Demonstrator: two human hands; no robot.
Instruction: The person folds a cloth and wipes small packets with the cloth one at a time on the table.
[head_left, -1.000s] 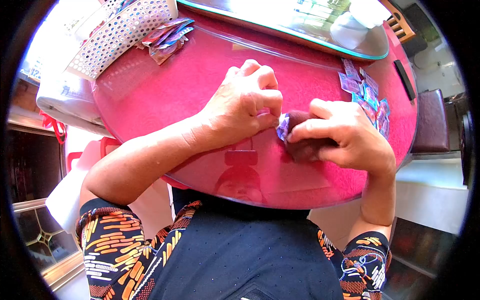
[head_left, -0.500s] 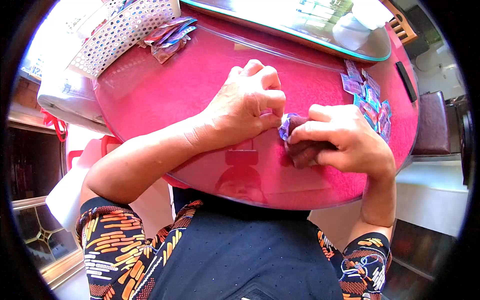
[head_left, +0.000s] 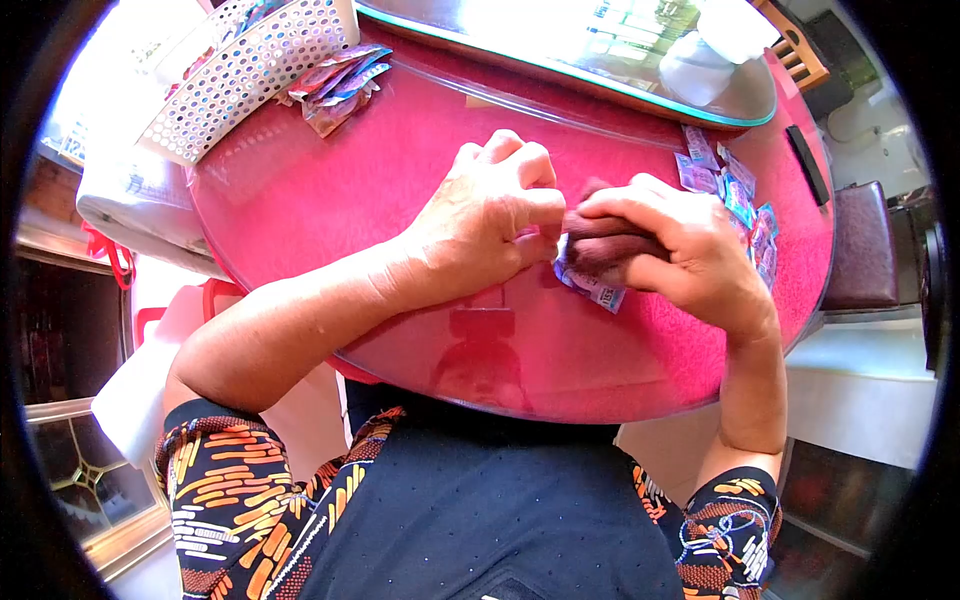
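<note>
In the head view, a small purple-and-blue printed packet [head_left: 598, 291] hangs over the red table. The fingers of my left hand [head_left: 497, 205] are pinched at its left end. My right hand [head_left: 690, 240] grips a dark brown cloth [head_left: 612, 246], which lies against the packet and covers much of it. Close to the right hand, several similar blue and purple packets [head_left: 738, 200] lie in a loose pile. Another group of packets [head_left: 340, 85], reddish and blue, rests beside the white perforated basket [head_left: 255, 75] at the upper left.
The round red table [head_left: 470, 370] has a shiny transparent cover. A glass-topped tray [head_left: 560, 75] spans its far side, with a white rounded container [head_left: 700, 68] on it. A black bar-shaped object [head_left: 808, 165] lies near the right edge. A brown stool [head_left: 865, 245] stands beyond.
My right hand and the cloth have shifted slightly upward across the packet. More of the packet's printed lower part now shows. The left hand has barely moved.
</note>
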